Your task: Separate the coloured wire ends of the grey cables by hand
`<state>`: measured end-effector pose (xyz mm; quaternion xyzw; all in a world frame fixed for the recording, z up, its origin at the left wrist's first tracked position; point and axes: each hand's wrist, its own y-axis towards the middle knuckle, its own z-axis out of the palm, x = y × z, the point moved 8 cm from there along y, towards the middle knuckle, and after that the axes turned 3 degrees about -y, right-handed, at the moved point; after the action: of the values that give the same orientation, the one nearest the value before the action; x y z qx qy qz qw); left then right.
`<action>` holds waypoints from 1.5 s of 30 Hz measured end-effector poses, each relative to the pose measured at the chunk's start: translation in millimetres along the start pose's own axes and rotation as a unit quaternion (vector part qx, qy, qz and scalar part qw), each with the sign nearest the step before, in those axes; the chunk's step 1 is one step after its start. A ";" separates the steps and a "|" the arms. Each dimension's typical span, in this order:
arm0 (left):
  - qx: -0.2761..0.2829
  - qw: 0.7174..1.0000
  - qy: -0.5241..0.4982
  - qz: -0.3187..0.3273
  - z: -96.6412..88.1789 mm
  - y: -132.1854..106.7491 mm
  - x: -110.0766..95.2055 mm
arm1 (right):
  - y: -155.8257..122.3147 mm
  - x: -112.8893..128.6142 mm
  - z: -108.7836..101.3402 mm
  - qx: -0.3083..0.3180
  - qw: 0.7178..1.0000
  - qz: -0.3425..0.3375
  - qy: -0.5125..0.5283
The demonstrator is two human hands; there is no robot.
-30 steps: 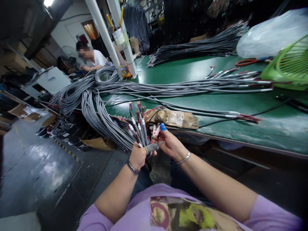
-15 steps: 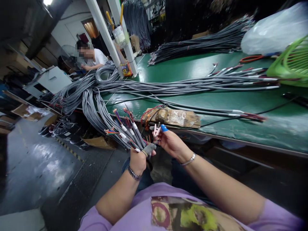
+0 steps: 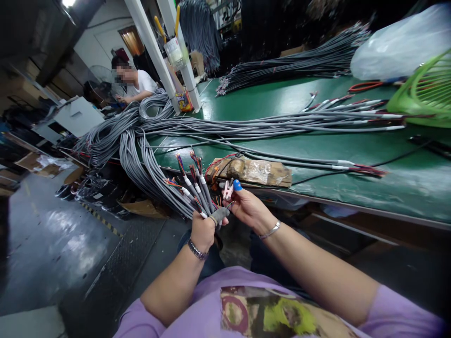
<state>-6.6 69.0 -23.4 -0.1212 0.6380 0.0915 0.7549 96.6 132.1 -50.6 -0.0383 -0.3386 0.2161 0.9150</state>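
Cables [image 3: 197, 190] in left hand [image 3: 203, 231], clip [image 3: 228, 189] in right hand [image 3: 248, 209], beside table edge [image 3: 352, 205].

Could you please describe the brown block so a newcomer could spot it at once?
Start at the green table and follow its near edge to just beyond the right hand. The block lies flat there: the only brown, tape-wrapped lump among grey cables.

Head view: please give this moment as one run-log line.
left hand: grips grey cable bundle, stripped ends up | right hand: pinches small pink tool beside ends | nearby: taped block on green table edge
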 end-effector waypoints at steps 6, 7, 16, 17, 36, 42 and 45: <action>0.014 1.000 -0.011 0.013 -1.6 0.3 2.8 | -2.3 0.9 1.2 -0.010 1.000 0.003 0.006; 0.015 1.000 -0.012 0.011 -1.5 0.5 3.2 | -2.3 0.9 1.1 -0.012 1.000 0.004 0.007; 0.009 1.000 0.003 0.011 1.2 3.8 1.5 | 0.2 -0.8 1.0 0.015 1.000 -0.003 0.006; 0.008 1.000 0.001 0.009 1.1 3.9 2.0 | 0.1 -1.4 1.0 0.017 1.000 0.000 0.005; -0.026 0.997 -0.018 0.064 -15.3 -9.8 -1.1 | -9.1 0.7 -1.2 0.046 0.996 0.043 -0.056; -0.049 0.996 -0.044 0.059 -12.1 -5.7 -5.8 | -9.6 15.2 -18.0 -0.043 0.980 -0.119 -0.156; -0.054 0.996 -0.042 0.059 -9.0 -4.7 -6.3 | -6.3 7.3 -14.7 -0.023 0.987 -0.091 -0.133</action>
<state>-14.7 61.9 -18.3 -0.1203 0.6060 0.1754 0.7665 113.2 130.6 -56.1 0.0009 -0.4646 0.1268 0.8764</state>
